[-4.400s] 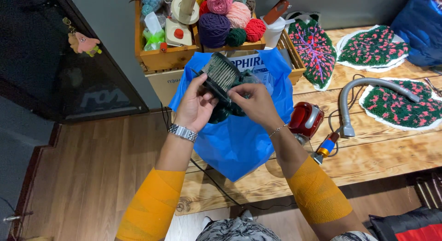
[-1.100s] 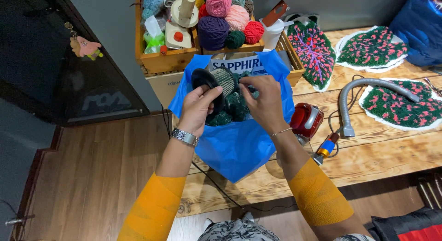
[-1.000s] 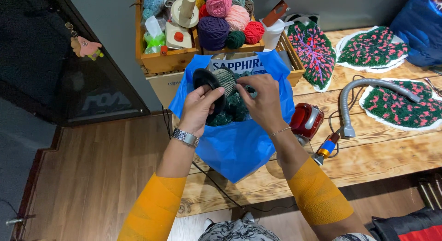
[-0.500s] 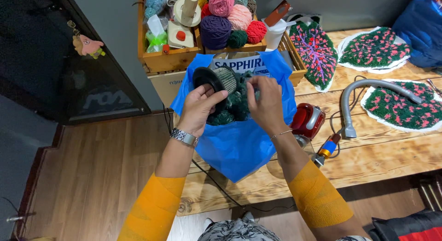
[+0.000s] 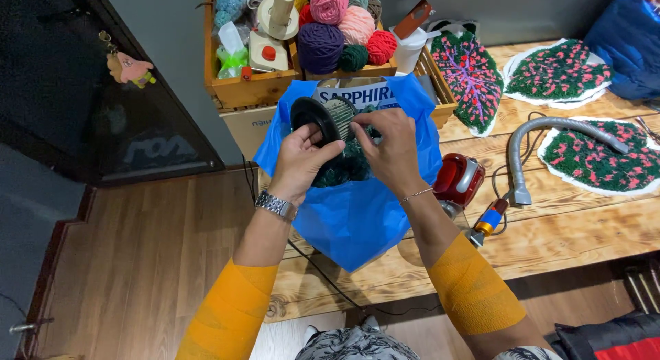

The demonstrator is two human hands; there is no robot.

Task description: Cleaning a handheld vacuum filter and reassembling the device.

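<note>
My left hand (image 5: 300,161) grips a round black vacuum filter (image 5: 323,117) with grey pleats, held over the mouth of a blue plastic bag (image 5: 357,216). My right hand (image 5: 390,150) rests its fingertips on the filter's pleated side. Dark green fluff (image 5: 347,166) lies inside the bag just below the filter. A silver watch sits on my left wrist, a thin bracelet on my right. Both forearms wear orange sleeves.
A red vacuum body (image 5: 458,181) with a grey hose (image 5: 550,130) lies on the wooden table (image 5: 570,229). A wooden crate (image 5: 254,92) of yarn balls stands behind the bag. Tufted green and pink rugs (image 5: 591,157) lie at right. Wooden floor at left.
Earlier the filter faced me flat; it has since been turned on its side and lowered toward the bag, and my right hand moved onto its pleats.
</note>
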